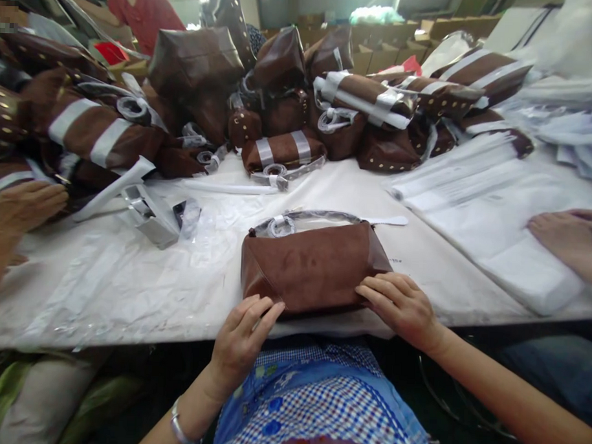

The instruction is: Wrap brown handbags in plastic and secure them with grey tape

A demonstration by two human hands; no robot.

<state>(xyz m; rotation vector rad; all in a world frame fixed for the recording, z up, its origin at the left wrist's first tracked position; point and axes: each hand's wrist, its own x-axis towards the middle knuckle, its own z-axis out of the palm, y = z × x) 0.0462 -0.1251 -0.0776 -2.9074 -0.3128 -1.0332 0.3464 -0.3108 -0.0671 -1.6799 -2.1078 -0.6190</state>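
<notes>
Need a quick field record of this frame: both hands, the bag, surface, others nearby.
left hand: fingers on near left edge of flat brown suede handbag
right hand: flat on bag's near right corner
bag: lying at front of white covered table, handle wrapped
behind: pile of brown bags
others: co-worker's hand on white sheets; another hand far left

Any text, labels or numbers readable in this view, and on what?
None can be read.
Small dark print on the white sheet right of the brown bag: too small to read.
Bags in the pile: no legible label.
White packets: no readable print.
</notes>
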